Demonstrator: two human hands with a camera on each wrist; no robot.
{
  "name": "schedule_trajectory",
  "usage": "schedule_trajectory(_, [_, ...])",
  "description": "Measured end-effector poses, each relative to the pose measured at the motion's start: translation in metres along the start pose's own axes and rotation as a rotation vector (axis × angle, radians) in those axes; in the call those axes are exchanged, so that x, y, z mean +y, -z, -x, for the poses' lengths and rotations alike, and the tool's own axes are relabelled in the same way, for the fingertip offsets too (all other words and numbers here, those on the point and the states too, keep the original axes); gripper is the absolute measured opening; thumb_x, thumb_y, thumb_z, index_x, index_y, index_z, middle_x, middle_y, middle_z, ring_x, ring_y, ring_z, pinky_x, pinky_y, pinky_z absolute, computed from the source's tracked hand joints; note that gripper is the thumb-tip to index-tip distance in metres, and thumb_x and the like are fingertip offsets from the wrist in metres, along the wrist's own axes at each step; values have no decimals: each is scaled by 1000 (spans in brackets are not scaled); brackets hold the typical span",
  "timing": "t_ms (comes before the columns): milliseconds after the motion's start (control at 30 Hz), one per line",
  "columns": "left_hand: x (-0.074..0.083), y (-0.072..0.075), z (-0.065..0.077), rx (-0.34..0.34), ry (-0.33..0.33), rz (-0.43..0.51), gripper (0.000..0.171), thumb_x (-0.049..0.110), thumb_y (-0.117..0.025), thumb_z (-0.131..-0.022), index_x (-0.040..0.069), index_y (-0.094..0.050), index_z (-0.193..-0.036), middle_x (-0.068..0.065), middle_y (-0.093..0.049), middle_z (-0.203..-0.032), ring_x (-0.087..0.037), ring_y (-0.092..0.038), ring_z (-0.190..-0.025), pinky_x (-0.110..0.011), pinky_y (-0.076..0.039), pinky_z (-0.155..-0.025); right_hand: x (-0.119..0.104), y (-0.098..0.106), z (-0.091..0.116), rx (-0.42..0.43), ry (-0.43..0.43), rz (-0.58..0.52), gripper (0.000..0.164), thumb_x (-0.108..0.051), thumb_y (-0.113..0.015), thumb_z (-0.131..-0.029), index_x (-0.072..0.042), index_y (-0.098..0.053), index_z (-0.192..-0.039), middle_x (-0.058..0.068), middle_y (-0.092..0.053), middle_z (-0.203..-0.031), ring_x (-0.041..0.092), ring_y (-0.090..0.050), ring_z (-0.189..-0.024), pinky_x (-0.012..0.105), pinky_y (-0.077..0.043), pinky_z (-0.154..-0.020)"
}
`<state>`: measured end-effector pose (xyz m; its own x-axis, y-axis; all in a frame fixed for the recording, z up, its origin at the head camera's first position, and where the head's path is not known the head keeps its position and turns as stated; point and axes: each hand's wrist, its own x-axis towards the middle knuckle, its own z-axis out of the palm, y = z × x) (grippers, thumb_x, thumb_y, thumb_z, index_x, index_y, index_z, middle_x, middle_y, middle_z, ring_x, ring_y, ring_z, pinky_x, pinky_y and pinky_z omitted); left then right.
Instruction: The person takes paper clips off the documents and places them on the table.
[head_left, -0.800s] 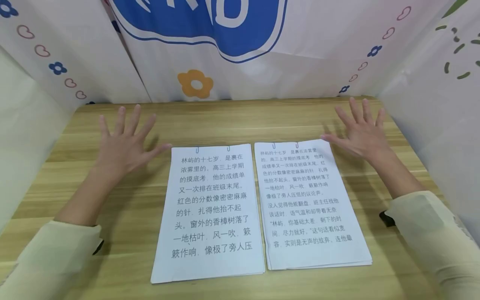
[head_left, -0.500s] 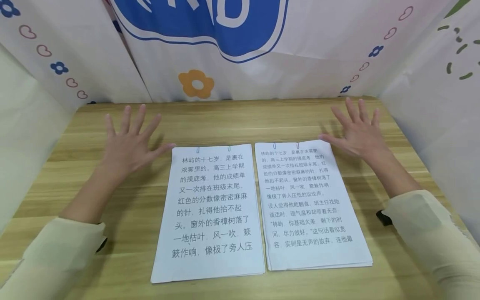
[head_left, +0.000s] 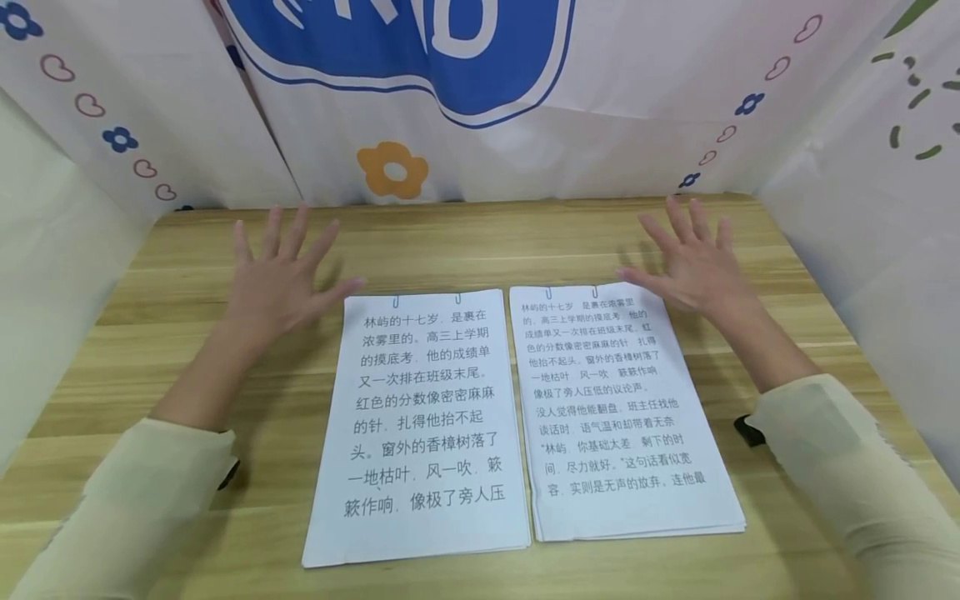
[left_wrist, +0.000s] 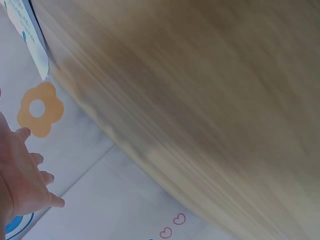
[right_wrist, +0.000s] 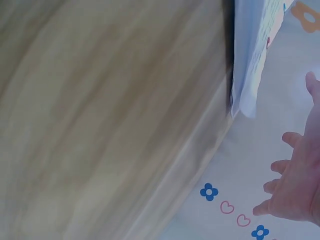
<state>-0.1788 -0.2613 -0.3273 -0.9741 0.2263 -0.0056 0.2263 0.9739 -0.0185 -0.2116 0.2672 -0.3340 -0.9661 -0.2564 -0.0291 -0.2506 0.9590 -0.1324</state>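
Two stacks of printed paper lie side by side on the table. The left stack (head_left: 420, 425) carries larger Chinese print and has two paper clips (head_left: 396, 301) along its top edge. On the right stack (head_left: 615, 417) the print is smaller, and two paper clips (head_left: 548, 292) sit at its top too. My left hand (head_left: 276, 287) is spread above the table, its thumb near the left stack's top left corner. Fingers apart, my right hand (head_left: 697, 271) hovers with its thumb over the right stack's top right corner. Neither hand holds anything. Both wrist views show spread fingers.
The wooden table (head_left: 480, 242) ends at the back against a white cloth wall (head_left: 600, 150) printed with flowers, hearts and a blue sign. More white cloth (head_left: 885, 233) closes the right side, and another panel stands at the left.
Both hands have moved inward, the left hand to the right and the right hand to the left. Their fingers stay spread. The paper stacks have not moved.
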Motion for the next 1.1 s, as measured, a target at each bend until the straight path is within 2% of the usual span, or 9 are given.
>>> schedule_trajectory(133, [6, -1, -2, 1, -16, 13, 96, 83, -26, -96, 22, -12, -168, -11, 16, -172, -39, 20, -155, -70, 18, -116, -8, -1, -2, -4, 25, -8, 99, -80, -40, -94, -18, -16, -167, 17, 7, -172, 37, 19, -156, 71, 9, -119])
schedule_trajectory(233, [12, 0, -4, -15, -30, 28, 96, 82, -31, -96, 20, -19, -167, -15, 9, -173, -42, 14, -157, -72, 10, -118, -15, -1, -4, -15, 50, -21, 96, -78, -41, -96, -17, -18, -167, 18, 3, -172, 40, 14, -157, 70, 7, -120])
schedule_trajectory(433, [23, 0, -5, -74, -63, 36, 92, 74, -48, -96, 15, -30, -164, -25, -13, -170, -50, -7, -155, -73, -11, -119, -32, -2, -8, -33, 110, -46, 93, -76, -43, -97, -17, -21, -166, 23, -12, -171, 46, -8, -156, 68, -7, -122])
schedule_trajectory(600, [31, -2, -5, -69, -98, 59, 83, 64, -57, -98, 13, -38, -160, -27, -27, -165, -52, -27, -149, -72, -25, -115, -45, -2, -11, -41, 142, -67, 87, -69, -47, -99, -17, -26, -165, 24, -22, -168, 48, -21, -153, 69, -19, -120])
schedule_trajectory(867, [38, -7, -5, -70, -114, 102, 71, 49, -68, -97, 10, -49, -154, -27, -48, -151, -51, -45, -136, -70, -38, -106, -57, -5, -14, -42, 169, -94, 82, -64, -49, -101, -14, -32, -163, 23, -27, -166, 46, -26, -152, 68, -20, -119])
schedule_trajectory(1100, [38, -8, -5, -58, -155, 165, 61, 34, -77, -94, 7, -59, -145, -27, -58, -138, -48, -55, -125, -63, -49, -94, -66, -7, -16, -20, 198, -141, 74, -57, -55, -101, -12, -41, -159, 19, -31, -166, 43, -27, -152, 66, -21, -121])
